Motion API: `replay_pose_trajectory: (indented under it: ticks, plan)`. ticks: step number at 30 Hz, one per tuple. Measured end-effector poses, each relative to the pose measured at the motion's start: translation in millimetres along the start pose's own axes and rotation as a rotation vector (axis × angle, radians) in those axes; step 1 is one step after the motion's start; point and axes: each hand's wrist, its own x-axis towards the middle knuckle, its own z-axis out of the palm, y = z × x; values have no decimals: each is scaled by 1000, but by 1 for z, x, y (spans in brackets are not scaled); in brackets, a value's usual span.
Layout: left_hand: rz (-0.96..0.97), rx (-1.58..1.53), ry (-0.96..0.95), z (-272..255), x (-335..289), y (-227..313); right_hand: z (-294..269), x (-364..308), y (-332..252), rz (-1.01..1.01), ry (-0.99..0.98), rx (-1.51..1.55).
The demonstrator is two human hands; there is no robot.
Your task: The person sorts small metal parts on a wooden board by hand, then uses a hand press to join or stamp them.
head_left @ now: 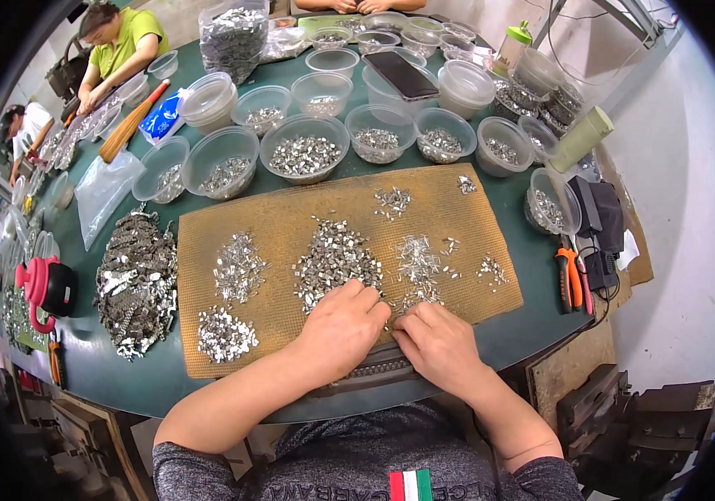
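Note:
My left hand (342,327) rests at the mat's front edge, its fingers curled together beside a heap of small silvery metal pieces (337,259). Close to it, my right hand (439,344) is bent into a pinch below a pile of thin metal pins (418,265). Whatever the fingertips of either hand hold is too small or hidden. Under both hands runs a dark bar with a row of linked metal pieces (378,367). The tan textured mat (291,200) also carries a pile of slim pieces (240,267) and a pile of bright flat pieces (225,336) on its left.
Clear plastic bowls of metal parts (305,150) line the mat's far side. A mound of linked metal strips (135,280) lies left. Orange-handled pliers (570,280) are at right, a red and black cup (44,288) far left. A phone (402,75) lies across bowls. Other people work beyond.

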Motion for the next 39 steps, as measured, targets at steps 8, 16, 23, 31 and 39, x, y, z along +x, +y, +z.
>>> replay_pose_trajectory:
  ticks: [8, 16, 23, 31, 39]
  plan:
    - [-206, -188, 46, -22, -30, 2, -19, -17, 10, -94, -77, 203]
    - [-330, -304, 88, -32, -63, 13, -22, -23, 5, -138, -104, 223]
    - [-295, -318, 129, -31, -75, 22, -27, -12, 6, -39, -193, 285]
    - [-275, -362, 123, -27, -67, 29, 3, 9, -4, -51, -25, -29]
    - [-177, -392, 25, -5, -47, 43, 8, 11, 0, 5, -29, 38]
